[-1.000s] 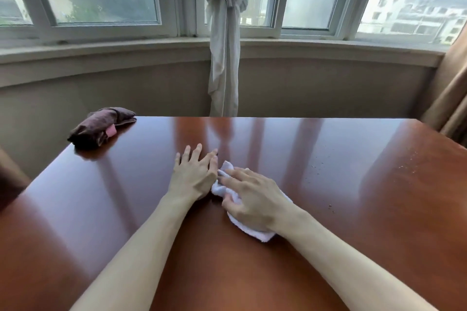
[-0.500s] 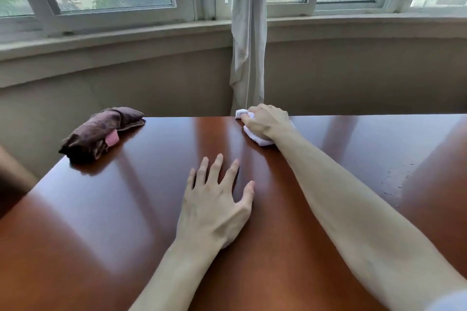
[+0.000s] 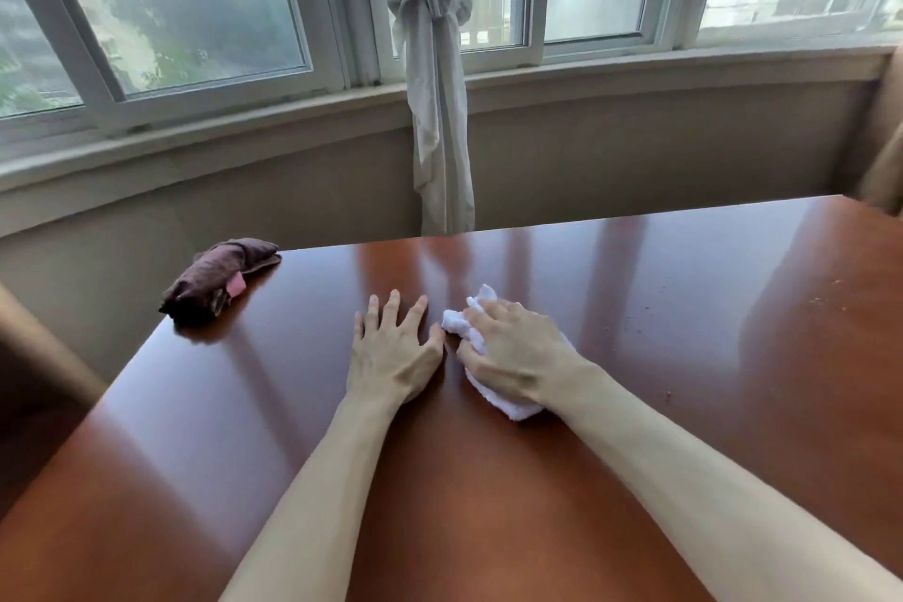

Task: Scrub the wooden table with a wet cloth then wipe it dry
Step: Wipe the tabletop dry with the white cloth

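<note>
A glossy reddish-brown wooden table [image 3: 684, 357] fills the lower view. My right hand [image 3: 513, 352] lies on a crumpled white cloth [image 3: 508, 401] in the middle of the table, fingers curled over it and gripping it. White folds stick out past the fingertips and under the wrist. My left hand [image 3: 391, 357] rests flat on the wood just left of the cloth, fingers spread and straight, thumb close to the cloth's edge.
A dark brown folded cloth [image 3: 215, 279] with a pink tag lies at the table's far left corner. Small specks [image 3: 826, 298] dot the right side. Beyond the far edge hang a knotted pale curtain [image 3: 435, 112] and windows. A chair edge [image 3: 884, 161] shows at right.
My right hand has pulled the white cloth back from the table's far edge to the middle, next to my left hand. The left hand stays flat on the wood.
</note>
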Demonstrator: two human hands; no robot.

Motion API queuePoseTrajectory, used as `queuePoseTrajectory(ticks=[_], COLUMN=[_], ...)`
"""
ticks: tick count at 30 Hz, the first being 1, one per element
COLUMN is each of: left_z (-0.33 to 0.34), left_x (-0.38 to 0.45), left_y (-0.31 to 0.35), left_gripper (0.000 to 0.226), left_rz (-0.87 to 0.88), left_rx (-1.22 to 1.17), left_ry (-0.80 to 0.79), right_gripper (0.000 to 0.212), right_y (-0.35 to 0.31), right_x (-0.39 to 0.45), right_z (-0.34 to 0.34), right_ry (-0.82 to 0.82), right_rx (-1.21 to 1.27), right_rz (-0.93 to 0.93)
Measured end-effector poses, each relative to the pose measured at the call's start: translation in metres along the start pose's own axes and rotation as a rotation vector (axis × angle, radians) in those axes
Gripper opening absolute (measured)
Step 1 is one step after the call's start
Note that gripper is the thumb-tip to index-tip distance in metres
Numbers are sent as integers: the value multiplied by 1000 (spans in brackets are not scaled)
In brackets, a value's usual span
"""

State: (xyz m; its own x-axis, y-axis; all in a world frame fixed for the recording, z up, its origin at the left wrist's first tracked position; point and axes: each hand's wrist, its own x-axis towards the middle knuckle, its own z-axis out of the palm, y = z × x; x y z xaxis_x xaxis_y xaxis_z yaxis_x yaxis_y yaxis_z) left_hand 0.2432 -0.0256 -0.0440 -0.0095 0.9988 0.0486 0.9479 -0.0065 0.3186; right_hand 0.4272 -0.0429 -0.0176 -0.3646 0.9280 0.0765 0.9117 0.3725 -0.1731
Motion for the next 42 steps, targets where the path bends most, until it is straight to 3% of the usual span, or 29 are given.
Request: queuePoseTrajectory(ticks=[6, 18, 22, 31, 35, 42], left_z=[0, 8, 8, 2, -3, -1], left_x=[0, 6, 6, 3, -2, -2], left_y=[0, -4, -5, 1, 2, 0], left_gripper=[64, 77, 74, 70, 70, 69], left_rz=[-1, 6, 7, 7, 3, 12], left_rx=[33, 67, 63, 75, 65, 69], left_ry=[-21, 29, 37, -19, -32, -42], right_gripper=[50, 40, 41, 46, 84, 57], right_y=[-4, 121, 130, 56, 10, -4], right_x=[-35, 183, 213, 48, -40, -89], right_z=[5, 2, -2, 1, -8, -1], right_ry=[108, 98, 89, 38, -91, 65], right_rx=[89, 37, -3, 15, -36, 65], right_rz=[64, 322, 371, 105, -43, 20])
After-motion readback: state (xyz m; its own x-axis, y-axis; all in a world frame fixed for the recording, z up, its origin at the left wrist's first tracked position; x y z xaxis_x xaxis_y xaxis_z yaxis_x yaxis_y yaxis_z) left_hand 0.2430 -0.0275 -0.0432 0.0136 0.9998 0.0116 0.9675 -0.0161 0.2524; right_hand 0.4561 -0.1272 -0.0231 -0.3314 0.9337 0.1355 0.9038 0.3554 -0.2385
